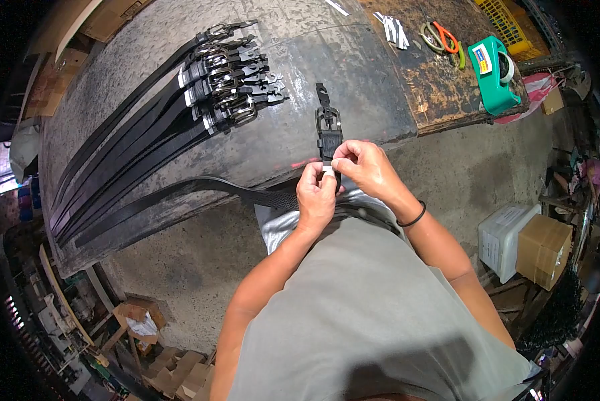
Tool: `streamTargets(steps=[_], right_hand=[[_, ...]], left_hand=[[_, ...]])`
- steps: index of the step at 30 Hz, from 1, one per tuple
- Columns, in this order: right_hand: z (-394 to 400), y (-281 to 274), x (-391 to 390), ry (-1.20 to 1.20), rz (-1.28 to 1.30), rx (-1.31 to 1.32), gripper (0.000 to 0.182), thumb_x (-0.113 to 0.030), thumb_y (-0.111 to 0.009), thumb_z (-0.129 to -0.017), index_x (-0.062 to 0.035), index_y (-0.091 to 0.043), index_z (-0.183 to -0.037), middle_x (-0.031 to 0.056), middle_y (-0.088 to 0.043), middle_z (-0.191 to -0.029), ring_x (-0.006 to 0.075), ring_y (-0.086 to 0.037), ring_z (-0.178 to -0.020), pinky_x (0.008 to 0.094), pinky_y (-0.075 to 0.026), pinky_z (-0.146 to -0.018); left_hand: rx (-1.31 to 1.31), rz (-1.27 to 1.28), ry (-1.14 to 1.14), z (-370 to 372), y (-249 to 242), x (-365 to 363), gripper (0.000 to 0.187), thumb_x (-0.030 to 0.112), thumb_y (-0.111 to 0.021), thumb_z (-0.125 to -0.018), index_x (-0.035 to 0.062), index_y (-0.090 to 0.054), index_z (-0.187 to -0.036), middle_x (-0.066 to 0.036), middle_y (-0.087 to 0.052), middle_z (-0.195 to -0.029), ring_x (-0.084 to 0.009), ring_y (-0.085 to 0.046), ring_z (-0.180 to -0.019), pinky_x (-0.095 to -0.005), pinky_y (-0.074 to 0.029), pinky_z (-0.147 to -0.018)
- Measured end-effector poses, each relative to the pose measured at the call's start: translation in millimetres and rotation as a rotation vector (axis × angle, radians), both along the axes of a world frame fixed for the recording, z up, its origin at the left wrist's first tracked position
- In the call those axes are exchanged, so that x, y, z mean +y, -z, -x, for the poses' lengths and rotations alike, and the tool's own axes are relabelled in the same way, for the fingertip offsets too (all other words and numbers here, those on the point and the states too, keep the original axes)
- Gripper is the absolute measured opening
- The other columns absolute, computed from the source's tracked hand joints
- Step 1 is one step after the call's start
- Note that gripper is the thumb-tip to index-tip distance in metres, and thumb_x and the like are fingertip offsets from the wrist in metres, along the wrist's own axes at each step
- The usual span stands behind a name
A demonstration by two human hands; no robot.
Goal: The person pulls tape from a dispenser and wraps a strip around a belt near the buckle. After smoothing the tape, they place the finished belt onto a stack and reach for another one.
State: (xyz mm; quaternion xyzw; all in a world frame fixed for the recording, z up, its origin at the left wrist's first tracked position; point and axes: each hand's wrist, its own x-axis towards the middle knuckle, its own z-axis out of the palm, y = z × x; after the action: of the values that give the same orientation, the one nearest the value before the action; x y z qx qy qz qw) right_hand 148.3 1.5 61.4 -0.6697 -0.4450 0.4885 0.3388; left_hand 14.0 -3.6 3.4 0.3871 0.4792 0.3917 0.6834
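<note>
A black belt [330,144] lies at the table's front edge, its metal buckle [328,120] pointing away from me. Its strap bends back near my body, and a loose stretch curves off to the left. A small white strip [326,164] crosses the belt just below the buckle. My left hand [316,194] is closed on the belt there, with the thumb at the strip. Beside it, my right hand [365,170] pinches at the strip from the right; its fingertips partly hide the strip's end.
Several black belts [133,130] lie stacked to the left, buckles together. At the back right of the table are white strips [392,31], orange-handled scissors [445,37] and a green tape dispenser [494,75]. A plastic bin [504,237] and a cardboard box [544,250] stand right.
</note>
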Motion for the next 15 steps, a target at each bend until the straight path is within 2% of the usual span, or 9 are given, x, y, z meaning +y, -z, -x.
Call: streamTargets(steps=[1, 4, 15], right_hand=[[0.0, 0.4, -0.2, -0.004, -0.016, 0.012, 0.019, -0.014, -0.06, -0.079, 0.0051, -0.061, -0.083, 0.0124, -0.065, -0.068, 0.015, -0.064, -0.059, 0.03, -0.051, -0.053], [1.4, 0.2, 0.0, -0.001, -0.037, -0.027, 0.019, -0.013, -0.059, -0.079, 0.0055, -0.061, -0.083, 0.012, -0.064, -0.066, 0.0153, -0.064, -0.054, 0.0294, -0.051, -0.051], [4.8, -1.8, -0.6, 0.005, -0.058, -0.093, 0.019, -0.013, -0.057, -0.079, 0.005, -0.061, -0.082, 0.0128, -0.063, -0.063, 0.0185, -0.065, -0.054, 0.0314, -0.051, -0.052]], left_hand=[[0.007, -0.003, 0.002, 0.0, -0.5, 0.0, 0.008, 0.005, -0.05, -0.088, -0.0012, -0.052, -0.092, -0.001, -0.054, -0.076, -0.0065, -0.055, -0.061, -0.0223, -0.049, -0.054], [-0.008, -0.019, 0.003, 0.0, 3.3, -0.4, 0.007, 0.005, -0.05, -0.089, -0.0013, -0.052, -0.091, -0.001, -0.055, -0.076, -0.006, -0.054, -0.06, -0.0224, -0.05, -0.054], [0.014, -0.036, 0.011, -0.2, 1.2, -0.2, 0.007, 0.006, -0.05, -0.089, -0.0009, -0.053, -0.09, -0.001, -0.055, -0.076, -0.0046, -0.052, -0.062, -0.0227, -0.05, -0.054]])
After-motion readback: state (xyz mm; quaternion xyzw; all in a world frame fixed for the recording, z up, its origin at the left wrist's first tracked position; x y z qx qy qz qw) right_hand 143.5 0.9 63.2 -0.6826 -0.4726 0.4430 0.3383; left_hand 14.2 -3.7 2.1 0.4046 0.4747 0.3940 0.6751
